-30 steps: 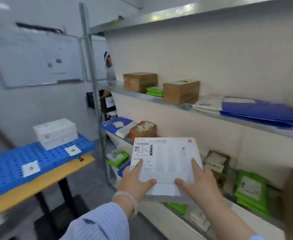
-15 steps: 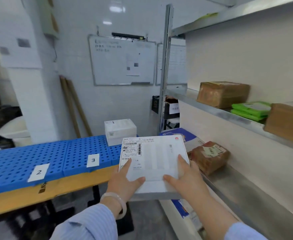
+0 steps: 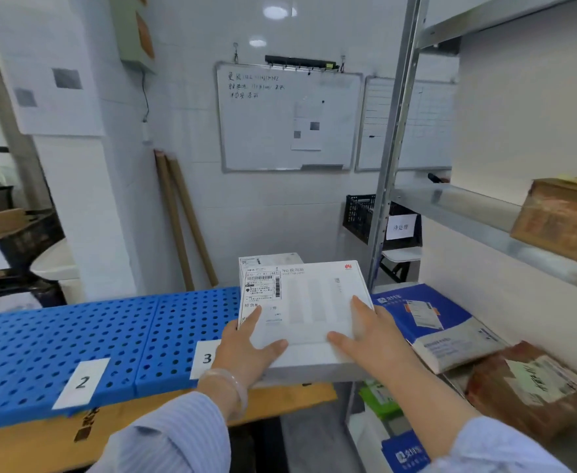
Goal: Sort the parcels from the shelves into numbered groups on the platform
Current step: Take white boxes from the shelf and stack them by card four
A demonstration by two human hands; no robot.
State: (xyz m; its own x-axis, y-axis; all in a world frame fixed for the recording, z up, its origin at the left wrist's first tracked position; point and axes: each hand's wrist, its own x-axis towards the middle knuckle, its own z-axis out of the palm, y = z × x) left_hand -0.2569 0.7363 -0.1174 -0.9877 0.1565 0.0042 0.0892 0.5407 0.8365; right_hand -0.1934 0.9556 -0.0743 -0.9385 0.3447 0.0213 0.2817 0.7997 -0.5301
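As my left hand point(image 3: 246, 351) and right hand point(image 3: 374, 339) clasp the white parcel point(image 3: 314, 302), label 3 point(image 3: 206, 358) sits at eight o'clock, beside the left

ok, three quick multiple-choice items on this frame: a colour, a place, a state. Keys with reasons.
1. The perforated platform is: A) grey B) blue C) green
2. The blue mailer lies: A) on the platform B) on the floor C) on the metal shelf
3. The white box is held by: A) one hand B) both hands C) neither

1 B: its surface is blue. 2 C: it rests on the shelf, right of the box. 3 B: left hand and right hand each grip its near edge, thumbs on top.
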